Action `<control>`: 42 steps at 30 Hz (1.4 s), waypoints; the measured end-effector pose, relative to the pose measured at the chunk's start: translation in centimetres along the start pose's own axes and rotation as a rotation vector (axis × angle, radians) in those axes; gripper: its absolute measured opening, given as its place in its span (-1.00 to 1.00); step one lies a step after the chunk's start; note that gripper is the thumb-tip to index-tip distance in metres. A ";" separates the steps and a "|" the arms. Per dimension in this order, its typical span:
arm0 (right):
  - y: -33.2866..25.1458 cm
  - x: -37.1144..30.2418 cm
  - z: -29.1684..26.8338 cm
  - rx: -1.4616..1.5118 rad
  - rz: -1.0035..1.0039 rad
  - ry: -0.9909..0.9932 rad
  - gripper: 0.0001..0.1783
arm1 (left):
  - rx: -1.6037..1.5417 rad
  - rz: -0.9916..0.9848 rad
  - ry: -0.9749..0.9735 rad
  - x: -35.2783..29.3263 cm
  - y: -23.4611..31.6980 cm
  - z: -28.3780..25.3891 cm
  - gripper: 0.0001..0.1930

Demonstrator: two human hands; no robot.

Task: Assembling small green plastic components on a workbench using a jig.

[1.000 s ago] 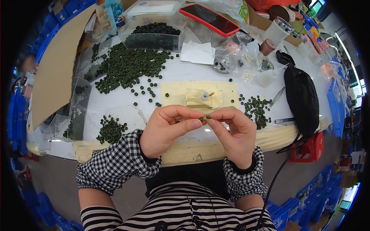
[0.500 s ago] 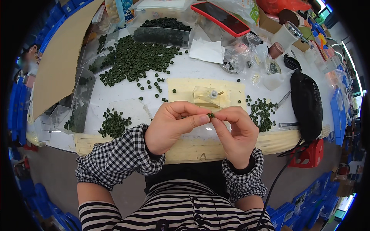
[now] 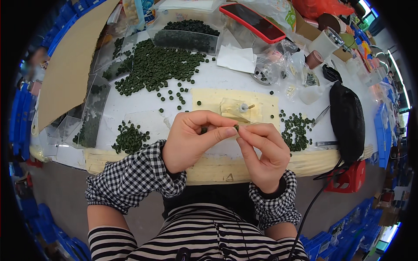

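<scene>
Over the front of the table, my left hand [image 3: 185,143] and my right hand [image 3: 269,152] meet fingertip to fingertip. A small dark green bead-like piece [image 3: 236,128] is pinched between both thumbs and forefingers, mostly covered by them. Another dark piece [image 3: 203,130] shows inside the curled fingers of my left hand. Just beyond my hands stands a tape-wrapped block [image 3: 230,114] with a thin brownish pin [image 3: 251,106] sticking out of a pale round fitting. Small heaps of the same green pieces lie left [image 3: 130,138] and right [image 3: 296,132] of my hands.
A large spread of green pieces [image 3: 152,65] lies at the back left before a clear bin [image 3: 187,41]. A cardboard sheet [image 3: 69,65] leans at the left. A red-cased phone [image 3: 252,22], white tissue [image 3: 236,58], tweezers [image 3: 321,116] and a black mesh-covered object [image 3: 347,117] also occupy the table.
The piece at my fingertips has turned slightly, and a second dark piece now shows within my left fingers. My right hand has dipped a little; the whole view has shifted slightly.
</scene>
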State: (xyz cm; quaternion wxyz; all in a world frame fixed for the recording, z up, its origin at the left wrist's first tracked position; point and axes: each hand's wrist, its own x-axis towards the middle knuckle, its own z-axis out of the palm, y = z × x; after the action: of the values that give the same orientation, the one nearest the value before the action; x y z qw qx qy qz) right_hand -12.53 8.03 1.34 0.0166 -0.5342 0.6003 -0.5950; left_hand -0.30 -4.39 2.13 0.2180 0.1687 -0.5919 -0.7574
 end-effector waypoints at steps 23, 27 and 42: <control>0.0 -0.4 -0.3 -0.008 0.000 -0.062 -0.65 | 0.210 0.116 -0.083 -0.2 0.4 -0.9 -0.80; 0.0 -0.6 -0.2 0.034 0.011 -0.029 -0.62 | 0.202 0.098 -0.085 -0.2 0.6 -0.6 -0.80; 0.1 -0.6 -0.3 0.061 0.005 -0.025 -0.62 | 0.129 0.093 -0.067 -0.2 0.3 -0.6 -0.82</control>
State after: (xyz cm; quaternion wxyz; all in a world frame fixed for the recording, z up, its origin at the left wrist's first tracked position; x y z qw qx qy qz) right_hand -12.50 8.58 1.02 0.0418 -0.5394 0.5829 -0.6062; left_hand 0.24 -4.86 2.25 0.2220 0.1293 -0.6536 -0.7119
